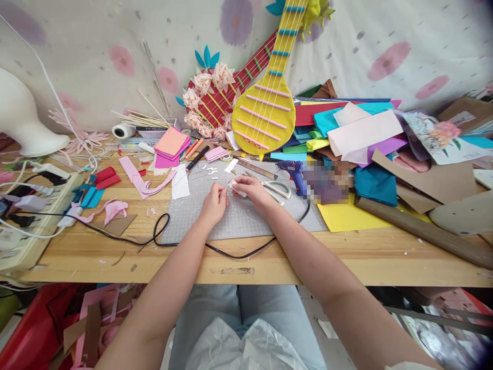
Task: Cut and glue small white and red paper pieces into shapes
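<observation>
Over the grey cutting mat (185,226), my right hand (251,191) pinches a small piece of white paper (237,189) between thumb and fingers. Close beside it on the left, my left hand (214,204) has its fingers pressed together; whether anything is in them I cannot make out. White-handled scissors (283,190) lie just past my right hand, partly hidden by it. Several small white strips (211,169) are scattered on the mat beyond my left hand. A blue hot glue gun (295,174) rests at the mat's right side.
A black cord (234,256) loops along the mat's front edge. Two craft lutes, a yellow one (264,113) and a red one (215,100), lean at the back. Coloured paper and fabric (362,131) pile up right. A power strip (38,216) stands far left.
</observation>
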`<state>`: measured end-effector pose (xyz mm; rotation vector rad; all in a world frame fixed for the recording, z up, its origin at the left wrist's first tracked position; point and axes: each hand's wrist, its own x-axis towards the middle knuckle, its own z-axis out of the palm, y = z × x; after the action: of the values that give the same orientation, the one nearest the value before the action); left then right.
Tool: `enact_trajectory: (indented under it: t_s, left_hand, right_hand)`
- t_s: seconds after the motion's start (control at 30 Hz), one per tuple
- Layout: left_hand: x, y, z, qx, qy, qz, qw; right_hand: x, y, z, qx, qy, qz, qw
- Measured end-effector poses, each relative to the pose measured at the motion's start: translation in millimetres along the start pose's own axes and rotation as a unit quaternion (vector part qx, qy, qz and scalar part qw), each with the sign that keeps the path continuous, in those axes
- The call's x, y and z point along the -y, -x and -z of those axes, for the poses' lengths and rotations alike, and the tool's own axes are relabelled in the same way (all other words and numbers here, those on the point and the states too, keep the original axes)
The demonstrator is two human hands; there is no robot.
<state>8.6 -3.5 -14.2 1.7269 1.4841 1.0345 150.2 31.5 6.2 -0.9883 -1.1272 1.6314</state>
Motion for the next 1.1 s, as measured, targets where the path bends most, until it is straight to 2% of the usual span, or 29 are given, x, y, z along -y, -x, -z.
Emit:
enact_trajectory:
  t_s: [0.23,0.4,0.53,0.77,0.97,1.1]
  left_hand:
    - [1,0,-0.1,-0.002,-0.003,0.003,1.000]
    - [-3,1,0.0,-0.006,-0.023,0.000,1.000]
    - [-10,2,-0.8,-0.017,-0.100,-0.009,0.995]
    - [-20,4,-2.5,-0.023,-0.249,-0.009,0.968]
    - [-15,4,-2.0,-0.047,-0.206,-0.007,0.977]
    - [-12,3,-2.9,-0.059,-0.155,-0.001,0.986]
  right_hand:
    - [1,2,0,0.011,0.015,0.006,1.000]
    - [-1,-1,0,-0.017,0.036,0.018,0.999]
    - [-3,-4,-2,-0.049,0.054,0.028,0.997]
    - [-6,-7,-6,-0.090,0.031,0.023,0.995]
    - [-4,-5,-4,-0.058,0.056,0.017,0.997]
    - [-6,-1,-6,-0.028,0.015,0.020,0.999]
